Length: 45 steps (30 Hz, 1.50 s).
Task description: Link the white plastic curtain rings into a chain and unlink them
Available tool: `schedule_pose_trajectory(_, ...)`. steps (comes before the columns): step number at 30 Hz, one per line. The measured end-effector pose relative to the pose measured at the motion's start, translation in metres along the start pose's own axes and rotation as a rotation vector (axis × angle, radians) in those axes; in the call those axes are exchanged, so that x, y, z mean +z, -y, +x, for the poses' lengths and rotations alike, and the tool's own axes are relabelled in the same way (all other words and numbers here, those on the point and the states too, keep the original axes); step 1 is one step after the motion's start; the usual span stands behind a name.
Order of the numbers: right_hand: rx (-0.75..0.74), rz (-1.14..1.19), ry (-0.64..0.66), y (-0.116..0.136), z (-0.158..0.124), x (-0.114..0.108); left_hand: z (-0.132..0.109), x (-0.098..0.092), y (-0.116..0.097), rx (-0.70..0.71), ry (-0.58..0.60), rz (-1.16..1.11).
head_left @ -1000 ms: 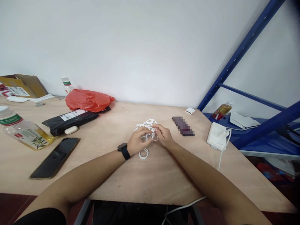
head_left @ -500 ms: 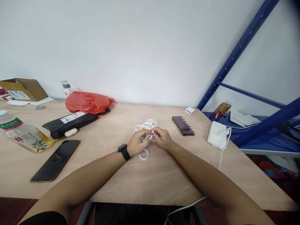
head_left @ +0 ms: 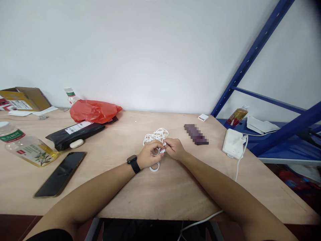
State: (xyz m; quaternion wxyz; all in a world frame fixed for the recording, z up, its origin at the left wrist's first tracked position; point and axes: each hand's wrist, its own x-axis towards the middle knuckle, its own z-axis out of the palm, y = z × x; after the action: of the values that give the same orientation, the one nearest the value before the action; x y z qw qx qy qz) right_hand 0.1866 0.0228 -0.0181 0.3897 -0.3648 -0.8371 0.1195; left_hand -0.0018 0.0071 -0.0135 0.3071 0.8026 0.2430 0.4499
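A tangled white cable [head_left: 162, 131] lies in loops on the wooden table in front of me. My left hand [head_left: 148, 155], with a black watch on its wrist, is curled around a section of it, thumb and fingers close together. Opposite it, my right hand [head_left: 175, 148] pinches the cable between thumb and fingertips, nearly touching the left fingertips. A small white piece shows between the two hands; its exact shape is too small to make out. One loop of cable hangs out below my left hand onto the tabletop.
To the left are a phone [head_left: 60, 174], a bottle of yellow liquid [head_left: 30, 147], a white case [head_left: 76, 143], a black parcel [head_left: 75, 134] and a red plastic bag [head_left: 95, 111]. On the right are a blurred dark item [head_left: 196, 134], a white charger [head_left: 233, 144] with its cord, and a blue rack [head_left: 247, 60].
My left hand has opened its curl slightly and dropped a little, its thumb shifting toward the right hand. The right fingers have closed tighter. The lower loop is now partly covered.
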Motion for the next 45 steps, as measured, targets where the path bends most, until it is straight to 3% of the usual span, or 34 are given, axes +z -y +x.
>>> schedule_pose_trajectory(17, 0.062, -0.017, -0.1, -0.004, -0.001, 0.004, 0.0, 0.007, 0.01, -0.008, -0.112, 0.084)
schedule_pose_trajectory(23, 0.212, -0.026, -0.222, -0.009, 0.0, 0.004, 0.002, 0.002, 0.012, 0.001, -0.267, 0.087)
schedule_pose_trajectory(28, 0.349, -0.068, -0.216, -0.018, 0.004, 0.007, 0.001, 0.002, 0.012, -0.055, -0.308, 0.071)
schedule_pose_trajectory(32, 0.182, -0.085, -0.23, -0.012, -0.001, 0.008, 0.001, 0.003, 0.014, -0.247, -0.336, -0.038)
schedule_pose_trajectory(36, -0.192, -0.164, -0.192, 0.0, -0.005, 0.009, 0.001, 0.003, 0.018, -0.342, -0.359, -0.15)
schedule_pose_trajectory(39, -0.394, -0.246, -0.116, 0.005, -0.003, 0.011, 0.0, 0.003, 0.018, -0.384, -0.304, -0.182)
schedule_pose_trajectory(45, -0.356, -0.249, -0.127, 0.005, 0.0, 0.009, -0.002, 0.002, 0.01, -0.315, -0.198, -0.107)
